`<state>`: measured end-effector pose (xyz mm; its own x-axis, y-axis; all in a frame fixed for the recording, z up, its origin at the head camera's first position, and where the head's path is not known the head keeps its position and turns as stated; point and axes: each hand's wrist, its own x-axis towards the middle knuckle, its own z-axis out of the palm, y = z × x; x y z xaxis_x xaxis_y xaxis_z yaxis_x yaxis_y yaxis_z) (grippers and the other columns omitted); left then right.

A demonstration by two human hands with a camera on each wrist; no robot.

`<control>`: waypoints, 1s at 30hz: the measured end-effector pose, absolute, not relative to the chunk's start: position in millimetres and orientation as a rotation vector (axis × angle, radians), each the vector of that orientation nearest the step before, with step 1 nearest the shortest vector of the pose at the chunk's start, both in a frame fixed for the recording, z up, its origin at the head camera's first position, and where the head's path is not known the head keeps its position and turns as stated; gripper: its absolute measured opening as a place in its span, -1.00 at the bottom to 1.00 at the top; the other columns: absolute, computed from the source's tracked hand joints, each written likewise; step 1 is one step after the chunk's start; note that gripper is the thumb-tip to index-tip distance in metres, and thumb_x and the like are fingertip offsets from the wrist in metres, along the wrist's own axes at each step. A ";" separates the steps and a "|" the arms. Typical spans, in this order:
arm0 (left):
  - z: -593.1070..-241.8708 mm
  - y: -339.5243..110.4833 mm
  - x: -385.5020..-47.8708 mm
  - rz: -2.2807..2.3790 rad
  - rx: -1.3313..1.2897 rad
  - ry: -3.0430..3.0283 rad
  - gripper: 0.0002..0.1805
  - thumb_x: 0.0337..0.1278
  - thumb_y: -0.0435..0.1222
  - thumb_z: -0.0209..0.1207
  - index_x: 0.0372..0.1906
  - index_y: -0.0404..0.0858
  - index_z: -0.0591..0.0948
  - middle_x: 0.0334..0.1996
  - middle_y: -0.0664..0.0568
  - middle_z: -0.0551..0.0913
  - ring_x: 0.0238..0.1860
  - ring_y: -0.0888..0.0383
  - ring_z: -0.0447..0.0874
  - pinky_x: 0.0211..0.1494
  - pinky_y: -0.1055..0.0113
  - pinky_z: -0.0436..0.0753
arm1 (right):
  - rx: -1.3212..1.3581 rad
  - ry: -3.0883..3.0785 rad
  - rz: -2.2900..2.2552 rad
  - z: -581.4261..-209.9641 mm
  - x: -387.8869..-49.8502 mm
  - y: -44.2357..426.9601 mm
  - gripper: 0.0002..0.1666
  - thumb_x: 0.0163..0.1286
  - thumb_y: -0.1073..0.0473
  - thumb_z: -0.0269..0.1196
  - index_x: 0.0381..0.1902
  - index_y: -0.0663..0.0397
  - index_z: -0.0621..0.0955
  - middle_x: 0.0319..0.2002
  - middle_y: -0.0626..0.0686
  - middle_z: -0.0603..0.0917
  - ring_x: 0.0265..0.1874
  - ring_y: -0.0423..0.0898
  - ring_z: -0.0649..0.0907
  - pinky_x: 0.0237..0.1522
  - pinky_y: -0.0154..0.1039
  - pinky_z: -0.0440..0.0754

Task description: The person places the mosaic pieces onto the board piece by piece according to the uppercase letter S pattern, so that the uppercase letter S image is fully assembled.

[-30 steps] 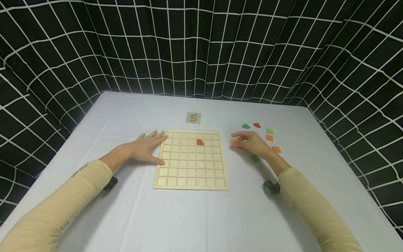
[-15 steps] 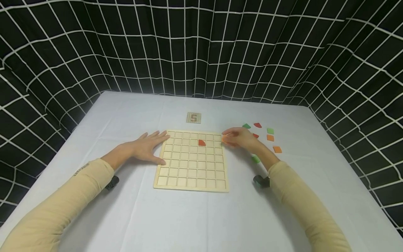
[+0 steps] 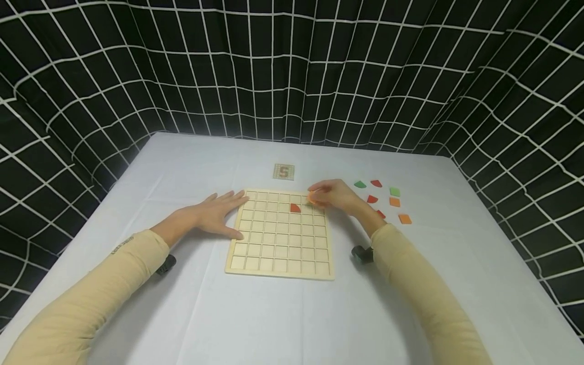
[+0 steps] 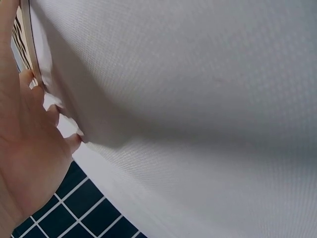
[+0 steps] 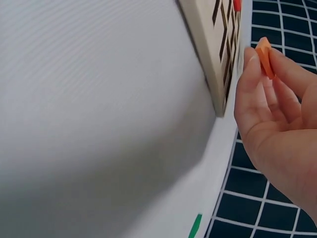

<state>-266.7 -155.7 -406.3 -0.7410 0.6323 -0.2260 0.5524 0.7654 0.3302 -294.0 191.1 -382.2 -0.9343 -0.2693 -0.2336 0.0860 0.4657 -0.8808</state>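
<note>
A pale wooden grid board [image 3: 280, 238] lies on the white table, with a red quarter-round tile [image 3: 295, 208] in one of its upper cells. My left hand [image 3: 214, 215] rests spread at the board's left edge, its fingertips and thumb touching the rim. Between thumb and fingers my right hand [image 3: 335, 194] pinches an orange tile [image 5: 265, 57], over the board's upper right corner. In the right wrist view the orange tile stands on edge in the pinch; its full outline is not clear.
Right of the board lie loose tiles: a green one [image 3: 360, 184], several red ones [image 3: 376, 183], a light green square [image 3: 394, 191] and orange squares [image 3: 404, 219]. A small pattern card [image 3: 284, 172] lies behind the board. Black gridded curtain [image 3: 292, 76] surrounds the table.
My right hand has moved left with the orange tile, from beside the loose tiles to over the board's upper right corner. The left hand has stayed at the board's left edge.
</note>
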 end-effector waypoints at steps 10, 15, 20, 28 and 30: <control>-404.8 -156.7 -265.0 0.352 0.914 2.645 0.19 -0.11 0.40 0.14 0.52 -0.15 -0.03 0.51 -0.06 -0.20 0.47 -0.15 -0.24 0.38 -0.24 -0.23 | -0.267 2.378 -1.411 -382.7 -303.2 168.0 -0.62 0.29 0.27 0.30 0.05 0.27 0.60 -0.16 0.13 0.67 -0.25 -0.08 0.67 -0.15 -0.26 0.62; -404.5 -156.3 -264.5 0.364 0.922 2.644 0.18 -0.10 0.38 0.15 0.52 -0.16 -0.02 0.51 -0.07 -0.19 0.46 -0.17 -0.23 0.37 -0.25 -0.22 | -0.306 2.395 -1.390 -386.2 -307.0 159.2 -0.64 0.27 0.25 0.31 0.03 0.24 0.62 -0.13 0.13 0.67 -0.22 -0.02 0.66 -0.17 -0.21 0.61; -406.1 -156.1 -266.2 0.343 0.917 2.644 0.19 -0.11 0.40 0.13 0.52 -0.15 -0.04 0.51 -0.06 -0.20 0.47 -0.15 -0.23 0.38 -0.24 -0.22 | -0.355 2.390 -1.388 -388.8 -308.2 150.9 -0.67 0.28 0.28 0.29 0.00 0.27 0.63 -0.16 0.14 0.68 -0.24 -0.05 0.65 -0.18 -0.21 0.61; -406.6 -155.2 -266.5 0.342 0.907 2.647 0.20 -0.12 0.41 0.13 0.52 -0.14 -0.03 0.51 -0.05 -0.19 0.47 -0.14 -0.24 0.38 -0.25 -0.23 | -0.389 2.411 -1.320 -389.5 -307.0 137.8 -0.70 0.26 0.22 0.33 -0.06 0.20 0.66 -0.21 0.09 0.66 -0.28 -0.08 0.58 -0.24 -0.24 0.60; -407.2 -155.4 -266.7 0.339 0.903 2.649 0.20 -0.12 0.41 0.13 0.53 -0.13 -0.04 0.51 -0.05 -0.19 0.47 -0.12 -0.24 0.38 -0.24 -0.23 | -0.404 2.417 -1.306 -389.8 -307.0 135.6 -0.70 0.26 0.21 0.34 -0.07 0.19 0.67 -0.22 0.08 0.66 -0.31 -0.08 0.57 -0.27 -0.24 0.59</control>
<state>-266.7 -155.4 -407.2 -0.7487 0.6244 -0.2229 0.5481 0.7720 0.3217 -307.0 135.6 -389.8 -0.8932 -0.4127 -0.1786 -0.0768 0.5313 -0.8437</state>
